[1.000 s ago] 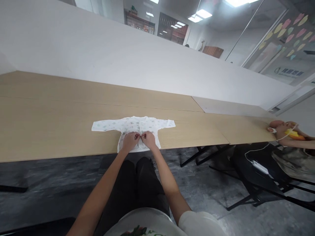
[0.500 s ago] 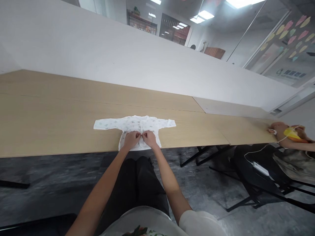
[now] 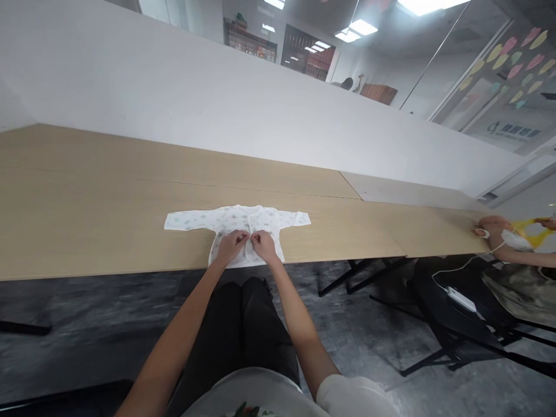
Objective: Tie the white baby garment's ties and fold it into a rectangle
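A small white printed baby shirt (image 3: 232,220) lies face up on the wooden table, both long sleeves spread out sideways and its hem at the front edge. Down its middle runs a front opening. My left hand (image 3: 230,246) is closed in a pinch on the left side of that opening. Opposite it, my right hand (image 3: 263,245) pinches the cloth on the other side, fingertips close to those of the left. Any fastener between the fingertips is too small to make out.
The table (image 3: 108,231) runs along a low white wall (image 3: 174,92) with glass above. At the far right a co-worker's arm (image 3: 516,255) rests by the table, near yellow cloth (image 3: 532,231). A black chair (image 3: 460,307) carries a white power strip (image 3: 461,299) with a cable.
My hands stay at the shirt's front opening, with only a slight shift of the fingers. At the far right, the co-worker's yellow cloth has been raised and spread.
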`<state>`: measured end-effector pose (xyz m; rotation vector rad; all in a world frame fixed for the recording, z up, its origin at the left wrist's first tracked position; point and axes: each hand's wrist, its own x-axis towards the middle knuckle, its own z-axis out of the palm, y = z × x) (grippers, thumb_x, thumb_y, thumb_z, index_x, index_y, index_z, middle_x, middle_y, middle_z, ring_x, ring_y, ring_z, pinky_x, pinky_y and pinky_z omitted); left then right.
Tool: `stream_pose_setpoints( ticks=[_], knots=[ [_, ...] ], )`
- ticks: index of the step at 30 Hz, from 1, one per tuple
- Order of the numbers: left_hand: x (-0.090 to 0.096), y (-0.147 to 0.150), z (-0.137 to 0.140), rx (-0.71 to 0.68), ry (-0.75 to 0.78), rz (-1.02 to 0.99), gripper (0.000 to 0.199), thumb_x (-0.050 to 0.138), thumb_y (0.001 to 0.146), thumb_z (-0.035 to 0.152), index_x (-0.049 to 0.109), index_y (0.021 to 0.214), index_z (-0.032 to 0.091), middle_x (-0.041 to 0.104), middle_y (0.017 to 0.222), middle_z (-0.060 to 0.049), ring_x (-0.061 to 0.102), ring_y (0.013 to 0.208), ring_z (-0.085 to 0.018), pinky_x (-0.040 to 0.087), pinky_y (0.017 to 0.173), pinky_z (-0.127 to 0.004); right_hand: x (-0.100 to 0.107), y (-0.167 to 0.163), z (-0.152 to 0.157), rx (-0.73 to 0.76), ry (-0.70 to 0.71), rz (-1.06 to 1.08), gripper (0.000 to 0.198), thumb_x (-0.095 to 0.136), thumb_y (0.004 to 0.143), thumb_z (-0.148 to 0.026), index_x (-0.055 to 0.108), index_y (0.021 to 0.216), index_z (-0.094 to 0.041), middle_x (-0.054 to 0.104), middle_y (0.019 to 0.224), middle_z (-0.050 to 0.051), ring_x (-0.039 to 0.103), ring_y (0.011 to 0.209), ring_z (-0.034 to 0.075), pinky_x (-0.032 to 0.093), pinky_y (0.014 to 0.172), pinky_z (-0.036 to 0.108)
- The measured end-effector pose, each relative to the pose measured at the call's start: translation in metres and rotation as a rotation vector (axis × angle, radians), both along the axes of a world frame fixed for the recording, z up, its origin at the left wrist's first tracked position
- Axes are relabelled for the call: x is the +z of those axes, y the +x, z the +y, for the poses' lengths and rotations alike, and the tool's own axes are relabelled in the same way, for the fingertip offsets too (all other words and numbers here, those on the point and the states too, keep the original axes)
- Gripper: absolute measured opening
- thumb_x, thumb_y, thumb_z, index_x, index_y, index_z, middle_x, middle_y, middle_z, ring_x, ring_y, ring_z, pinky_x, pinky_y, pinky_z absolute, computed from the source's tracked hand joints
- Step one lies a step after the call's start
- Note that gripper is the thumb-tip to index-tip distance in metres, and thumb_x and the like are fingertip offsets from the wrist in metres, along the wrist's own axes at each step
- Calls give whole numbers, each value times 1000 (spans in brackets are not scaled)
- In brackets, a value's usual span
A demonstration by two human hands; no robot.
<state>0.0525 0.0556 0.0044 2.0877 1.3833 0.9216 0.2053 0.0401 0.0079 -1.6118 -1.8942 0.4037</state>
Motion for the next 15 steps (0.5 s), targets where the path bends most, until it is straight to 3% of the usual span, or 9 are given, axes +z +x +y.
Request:
stream_pose_setpoints(
  ticks=[4, 9, 15],
  knots=[
    [-2, -1, 0, -24, -21, -79, 33, 44, 84, 40, 70, 93, 21, 73, 99, -6, 65, 85, -19, 47, 82, -31, -1, 2, 0, -4, 0, 88, 19, 52, 89, -15, 70, 94, -17, 70, 92, 5, 62, 92, 17, 44, 85, 25],
    [2, 0, -1, 17, -44, -17, 31, 52, 80, 42, 71, 92, 20, 74, 85, -5, 65, 73, -19, 48, 74, -30, -1, 0, -1, -18, -32, 146, 14, 60, 88, -24, 71, 93, -18, 73, 94, 4, 65, 85, 16, 46, 82, 24],
    [4, 2, -3, 52, -73, 8, 33, 54, 81, 46, 71, 96, 22, 75, 86, -5, 67, 81, -21, 48, 73, -29, -5, 0, 2, -34, -52, 158, 14, 58, 88, -19, 71, 92, -19, 75, 95, 4, 68, 84, 15, 49, 80, 23]
  ],
)
